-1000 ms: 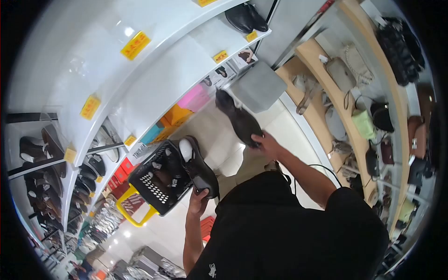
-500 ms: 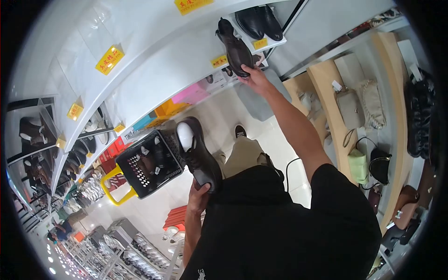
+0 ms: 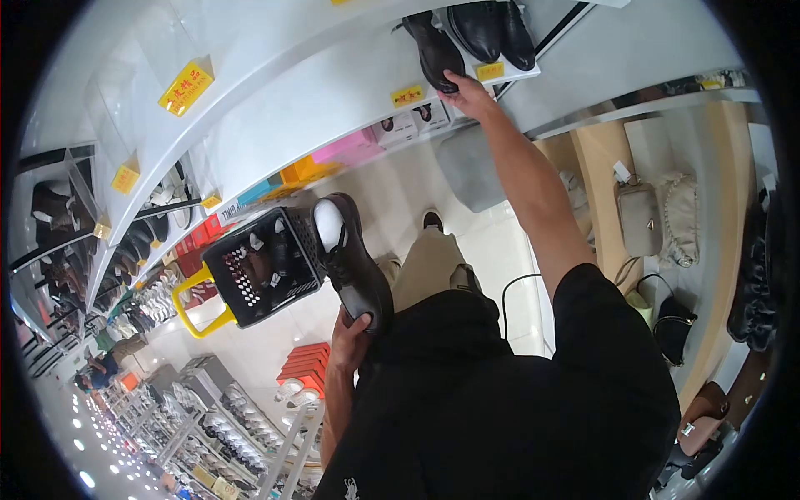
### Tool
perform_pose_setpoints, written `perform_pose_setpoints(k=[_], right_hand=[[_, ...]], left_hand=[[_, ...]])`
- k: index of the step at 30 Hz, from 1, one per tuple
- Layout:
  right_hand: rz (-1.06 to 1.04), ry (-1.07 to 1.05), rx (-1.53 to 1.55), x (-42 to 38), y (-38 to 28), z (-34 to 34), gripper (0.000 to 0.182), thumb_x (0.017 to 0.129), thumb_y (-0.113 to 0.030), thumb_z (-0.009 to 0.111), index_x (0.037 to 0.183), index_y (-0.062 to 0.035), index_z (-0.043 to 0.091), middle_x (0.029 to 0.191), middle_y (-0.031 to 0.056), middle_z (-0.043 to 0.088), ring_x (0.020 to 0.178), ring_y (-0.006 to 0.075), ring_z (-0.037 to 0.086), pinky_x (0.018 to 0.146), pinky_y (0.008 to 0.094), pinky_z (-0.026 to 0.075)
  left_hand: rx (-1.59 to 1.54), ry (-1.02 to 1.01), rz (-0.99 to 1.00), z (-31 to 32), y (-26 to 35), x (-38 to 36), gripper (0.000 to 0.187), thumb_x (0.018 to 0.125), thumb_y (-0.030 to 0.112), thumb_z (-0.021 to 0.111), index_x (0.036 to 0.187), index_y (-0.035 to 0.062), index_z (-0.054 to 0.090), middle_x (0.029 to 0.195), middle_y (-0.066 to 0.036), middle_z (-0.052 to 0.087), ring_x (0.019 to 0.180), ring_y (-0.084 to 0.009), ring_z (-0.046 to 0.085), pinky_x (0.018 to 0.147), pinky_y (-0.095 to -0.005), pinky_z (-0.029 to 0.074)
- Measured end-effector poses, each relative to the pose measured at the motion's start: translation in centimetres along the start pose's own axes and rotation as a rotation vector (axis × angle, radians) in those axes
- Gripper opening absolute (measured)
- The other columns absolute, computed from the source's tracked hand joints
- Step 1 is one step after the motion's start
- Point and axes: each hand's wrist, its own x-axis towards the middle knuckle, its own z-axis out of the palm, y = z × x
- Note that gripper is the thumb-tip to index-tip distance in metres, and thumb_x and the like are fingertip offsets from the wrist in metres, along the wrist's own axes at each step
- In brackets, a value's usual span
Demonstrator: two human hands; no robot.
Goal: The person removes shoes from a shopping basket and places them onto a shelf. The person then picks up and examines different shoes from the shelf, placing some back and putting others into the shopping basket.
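Right hand: the right hand [image 3: 468, 92] is being stretched upward at arm's length, its fingers grasping the heel of a dark brown leather dress shoe [image 3: 437, 48].
Raised shoe: it is being held against the white display shelf [image 3: 333, 108], just beside a pair of black leather shoes [image 3: 493, 29].
Left hand: the left hand [image 3: 348, 342] is being kept low near the body, clenched around the heel of a second dark leather shoe with a white insert [image 3: 350, 262].
Beside the left hand: a black plastic basket with yellow handles [image 3: 250, 275] is being seen, touching that shoe's toe.
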Motion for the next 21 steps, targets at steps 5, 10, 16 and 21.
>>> perform_pose_setpoints(k=[5, 10, 16, 21], right_hand=[[-0.112, 0.207, -0.127, 0.6, -0.4, 3.2, 0.049, 0.088, -0.02, 0.078, 0.124, 0.0004, 0.053, 0.126, 0.0158, 0.055, 0.11, 0.0283, 0.061, 0.087, 0.0418, 0.062], [-0.388, 0.533, -0.671, 1.6, 2.7, 1.6, 0.075, 0.077, -0.029, 0.081, 0.137, 0.0037, 0.049, 0.133, 0.0302, 0.048, 0.116, 0.0408, 0.058, 0.098, 0.0442, 0.052], [-0.323, 0.249, -0.85, -8.8, 7.6, 1.6, 0.052, 0.088, -0.034, 0.07, 0.125, 0.0013, 0.061, 0.113, 0.0186, 0.062, 0.104, 0.0258, 0.063, 0.086, 0.0372, 0.054], [0.219, -0.463, -0.528, -27.8, 10.7, 7.0, 0.081, 0.092, -0.035, 0.071, 0.149, 0.0064, 0.031, 0.136, 0.0192, 0.054, 0.121, 0.0236, 0.057, 0.104, 0.0375, 0.045]], left_hand=[[0.02, -0.015, -0.005, 0.9, 0.8, 0.9, 0.065, 0.086, 0.005, 0.072, 0.142, 0.0033, 0.04, 0.13, -0.01, 0.056, 0.121, -0.0246, 0.056, 0.107, -0.0413, 0.043], [0.035, -0.031, 0.0, 1.6, 1.5, 1.9, 0.067, 0.086, 0.009, 0.074, 0.143, 0.0023, 0.039, 0.134, -0.011, 0.055, 0.125, -0.0254, 0.054, 0.11, -0.0417, 0.041], [0.005, -0.07, 0.062, 5.1, 2.8, 5.1, 0.065, 0.089, 0.007, 0.07, 0.145, 0.0012, 0.036, 0.137, -0.013, 0.052, 0.128, -0.0276, 0.051, 0.111, -0.0427, 0.04], [0.064, -0.073, 0.06, 7.9, 3.1, 9.1, 0.06, 0.091, 0.012, 0.071, 0.141, 0.0037, 0.039, 0.136, -0.012, 0.054, 0.127, -0.0254, 0.053, 0.113, -0.0413, 0.039]])
